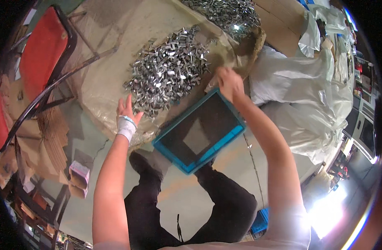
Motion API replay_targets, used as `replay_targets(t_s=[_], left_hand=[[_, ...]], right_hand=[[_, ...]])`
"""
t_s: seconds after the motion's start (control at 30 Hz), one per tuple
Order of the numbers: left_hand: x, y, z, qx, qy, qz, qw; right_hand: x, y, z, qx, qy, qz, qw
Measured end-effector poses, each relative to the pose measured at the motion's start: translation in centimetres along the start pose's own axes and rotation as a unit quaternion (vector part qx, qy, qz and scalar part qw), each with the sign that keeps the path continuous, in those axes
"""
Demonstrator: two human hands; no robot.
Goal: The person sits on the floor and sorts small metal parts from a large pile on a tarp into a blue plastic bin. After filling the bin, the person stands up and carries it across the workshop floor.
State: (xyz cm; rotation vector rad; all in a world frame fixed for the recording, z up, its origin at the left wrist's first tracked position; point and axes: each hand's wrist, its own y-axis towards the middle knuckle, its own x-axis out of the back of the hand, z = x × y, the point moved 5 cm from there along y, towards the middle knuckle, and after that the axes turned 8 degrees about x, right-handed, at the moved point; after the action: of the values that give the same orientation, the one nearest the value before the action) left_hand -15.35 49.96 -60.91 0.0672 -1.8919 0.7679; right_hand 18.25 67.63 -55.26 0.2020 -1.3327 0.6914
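My left hand (pixel 127 116), with a white wrap at the wrist, reaches to the near left edge of a pile of small shiny metal parts (pixel 170 66). Its fingers are spread, and I see nothing held in them. My right hand (pixel 230 83) is curled at the far corner of a blue plastic crate (pixel 174 159). Whatever its fingers close on is hidden. The crate sits between my legs, its inside dark with a pale patch in the middle. The metal parts lie on a sheet of clear plastic (pixel 105 83).
A second heap of metal parts (pixel 228 16) lies farther back. White sacks (pixel 295 83) stand at the right. To the left are a red folding chair (pixel 43 50), torn cardboard (pixel 49 137) and a small open box (pixel 79 179).
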Motion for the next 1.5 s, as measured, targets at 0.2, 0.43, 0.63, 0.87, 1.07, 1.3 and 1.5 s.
replay_targets(t_s=[0.2, 0.43, 0.63, 0.87, 1.07, 1.3, 1.5], left_hand=[[0.3, 7.6, -4.5, -0.045, 0.056, 0.025, 0.997], [-2.2, 9.4, -4.2, -0.032, 0.093, 0.063, 0.993], [-1.7, 8.5, -4.4, -0.011, 0.038, 0.043, 0.998], [-3.0, 10.1, -2.5, -0.057, -0.069, -0.005, 0.996], [-4.2, 10.3, -1.0, -0.009, -0.234, 0.021, 0.972], [-3.7, 7.1, -3.3, -0.027, -0.24, 0.001, 0.97], [-3.8, 7.7, -4.0, 0.036, -0.339, -0.031, 0.94]], right_hand=[[-1.9, 12.2, -5.2, -0.186, -0.024, -0.065, 0.98], [-5.3, 13.6, -6.1, -0.054, 0.016, -0.089, 0.994], [-7.7, 9.5, 3.9, 0.008, 0.261, -0.173, 0.95], [-8.4, 6.0, 14.5, 0.117, 0.021, 0.048, 0.992], [-8.8, 6.6, 16.6, 0.075, -0.007, 0.041, 0.996], [-9.2, 5.2, 17.6, 0.022, 0.049, 0.06, 0.997], [-10.4, 6.7, 17.5, -0.017, 0.083, 0.031, 0.996]])
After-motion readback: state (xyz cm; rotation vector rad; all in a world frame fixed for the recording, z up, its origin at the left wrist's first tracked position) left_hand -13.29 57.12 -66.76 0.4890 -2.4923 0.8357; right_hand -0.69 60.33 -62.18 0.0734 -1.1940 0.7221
